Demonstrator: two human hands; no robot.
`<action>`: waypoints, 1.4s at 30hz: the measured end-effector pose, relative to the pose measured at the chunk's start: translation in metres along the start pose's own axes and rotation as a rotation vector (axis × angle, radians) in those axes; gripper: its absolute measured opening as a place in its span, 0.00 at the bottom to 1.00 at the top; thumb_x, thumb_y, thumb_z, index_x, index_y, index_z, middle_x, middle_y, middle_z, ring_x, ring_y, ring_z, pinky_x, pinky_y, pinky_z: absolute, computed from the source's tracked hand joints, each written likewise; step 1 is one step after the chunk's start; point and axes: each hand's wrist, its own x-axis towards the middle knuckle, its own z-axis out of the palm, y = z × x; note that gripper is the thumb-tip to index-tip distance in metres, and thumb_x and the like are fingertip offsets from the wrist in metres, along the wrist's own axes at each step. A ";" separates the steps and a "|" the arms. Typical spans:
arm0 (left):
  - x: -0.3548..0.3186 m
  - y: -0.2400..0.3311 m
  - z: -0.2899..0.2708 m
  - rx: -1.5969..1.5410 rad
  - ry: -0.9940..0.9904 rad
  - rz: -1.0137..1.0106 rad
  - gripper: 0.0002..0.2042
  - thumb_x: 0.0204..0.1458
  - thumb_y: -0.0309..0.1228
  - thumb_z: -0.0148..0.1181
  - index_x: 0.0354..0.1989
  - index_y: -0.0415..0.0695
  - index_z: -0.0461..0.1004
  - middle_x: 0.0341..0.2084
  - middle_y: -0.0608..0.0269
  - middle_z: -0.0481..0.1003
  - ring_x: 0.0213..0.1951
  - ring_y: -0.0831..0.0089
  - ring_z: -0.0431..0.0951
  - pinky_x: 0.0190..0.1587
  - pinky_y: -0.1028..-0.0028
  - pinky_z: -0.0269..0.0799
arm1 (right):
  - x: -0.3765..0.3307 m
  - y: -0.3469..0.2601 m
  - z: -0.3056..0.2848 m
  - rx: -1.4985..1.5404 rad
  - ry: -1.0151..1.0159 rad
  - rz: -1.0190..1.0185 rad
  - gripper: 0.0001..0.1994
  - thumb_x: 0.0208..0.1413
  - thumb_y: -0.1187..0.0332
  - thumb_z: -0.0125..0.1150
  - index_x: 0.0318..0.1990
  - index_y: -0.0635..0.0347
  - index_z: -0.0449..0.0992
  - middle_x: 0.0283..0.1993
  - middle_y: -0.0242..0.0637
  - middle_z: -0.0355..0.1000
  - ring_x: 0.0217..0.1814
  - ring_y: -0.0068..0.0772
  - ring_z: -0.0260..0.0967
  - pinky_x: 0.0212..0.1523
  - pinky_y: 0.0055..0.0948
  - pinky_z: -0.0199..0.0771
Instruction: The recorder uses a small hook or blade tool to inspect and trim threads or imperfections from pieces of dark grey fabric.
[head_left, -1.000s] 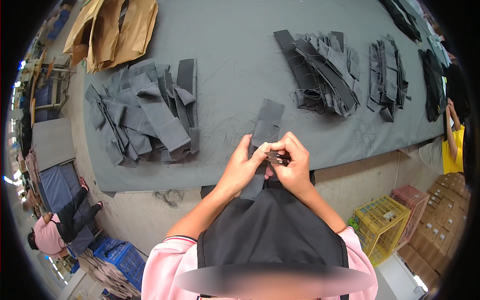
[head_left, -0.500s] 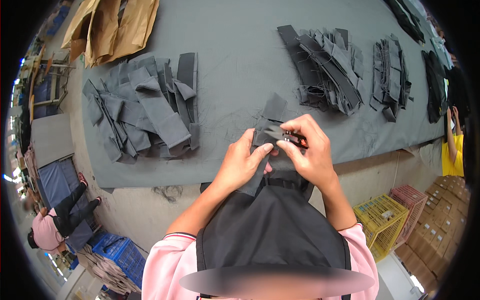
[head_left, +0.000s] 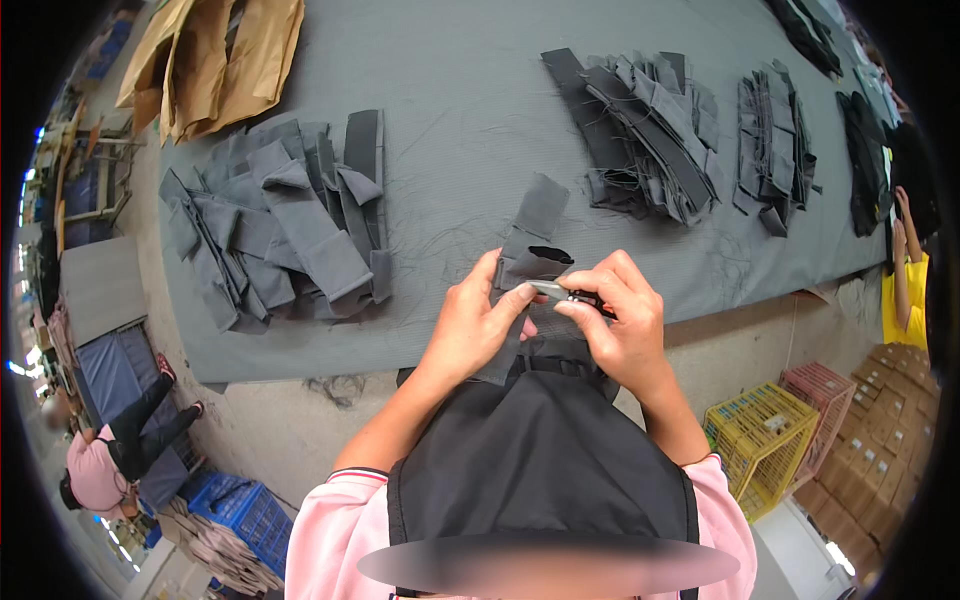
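Note:
My left hand [head_left: 474, 318] is closed on a dark grey fabric strip [head_left: 541, 210], near the table's front edge. Part of the strip stretches away from me over the table, and another part hangs down below my fingers. A folded-open loop in the cloth shows a black inside just beyond my thumb. In my right hand [head_left: 628, 318] is a pair of black-handled thread snips [head_left: 550, 290]. Its metal blades point left and lie at the strip's near edge, by my left thumb tip. Whether a thread sits between the blades is too small to tell.
A loose pile of grey fabric strips [head_left: 310, 215] lies on the left of the grey-covered table [head_left: 450, 60]. Two more bundles, one larger [head_left: 655, 135] and one smaller [head_left: 775, 150], lie to the right. Brown paper [head_left: 215, 70] sits far left; yellow [head_left: 760, 440] and pink crates stand beyond the front edge.
The strip has turned so that its loop gapes open. The snips, blurred before, now show clearly, with the blades lower and nearer my left thumb. My right hand has shifted slightly toward me.

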 end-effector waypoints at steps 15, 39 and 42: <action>-0.002 -0.001 -0.001 -0.458 -0.102 -0.134 0.30 0.59 0.40 0.52 0.63 0.38 0.48 0.42 0.56 0.71 0.37 0.72 0.75 0.41 0.73 0.73 | -0.005 -0.002 -0.010 -0.046 -0.028 0.100 0.08 0.42 0.72 0.65 0.32 0.57 0.75 0.27 0.31 0.63 0.21 0.33 0.65 0.23 0.30 0.64; 0.013 0.010 -0.004 -0.506 0.002 -0.034 0.14 0.61 0.35 0.46 0.50 0.41 0.58 0.41 0.54 0.72 0.34 0.71 0.76 0.34 0.70 0.76 | -0.003 0.009 0.010 0.064 0.088 0.096 0.07 0.42 0.74 0.65 0.32 0.59 0.77 0.24 0.32 0.63 0.18 0.28 0.61 0.20 0.27 0.61; 0.026 0.016 -0.015 -0.586 0.068 -0.053 0.12 0.61 0.36 0.45 0.47 0.43 0.57 0.40 0.54 0.72 0.35 0.70 0.76 0.33 0.64 0.78 | -0.013 -0.005 0.003 0.038 0.067 0.064 0.07 0.41 0.74 0.66 0.31 0.59 0.76 0.24 0.33 0.63 0.19 0.28 0.61 0.21 0.27 0.61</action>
